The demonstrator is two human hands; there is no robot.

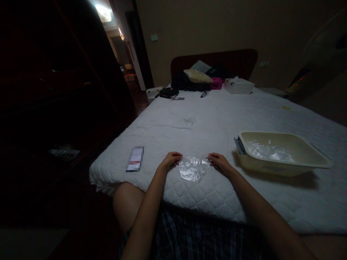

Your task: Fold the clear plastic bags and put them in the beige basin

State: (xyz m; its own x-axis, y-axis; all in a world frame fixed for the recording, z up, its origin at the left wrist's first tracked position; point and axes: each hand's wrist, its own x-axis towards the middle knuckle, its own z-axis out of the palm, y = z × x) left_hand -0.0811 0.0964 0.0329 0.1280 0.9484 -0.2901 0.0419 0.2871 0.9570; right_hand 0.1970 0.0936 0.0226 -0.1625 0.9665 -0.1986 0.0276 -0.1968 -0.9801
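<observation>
A clear plastic bag (193, 169) is stretched between my two hands over the near edge of the white mattress. My left hand (172, 160) pinches its upper left corner, and the upper right corner is in the closed fingers of my right hand (217, 162). The bag's lower part hangs down, crinkled and shiny. To the right of my right hand stands a cream plastic tub (282, 164) with a grey handle. Crumpled clear plastic (268, 151) lies inside the tub. Farther up the bed is another small piece of clear plastic (189, 121).
A phone (135, 159) lies on the quilted mattress (162, 135) to the left. Near the headboard (217, 57) are a heap of dark cloth, a pink roll (216, 83), a white box (238, 86) and a black pouch (169, 92). A doorway opens at the far left.
</observation>
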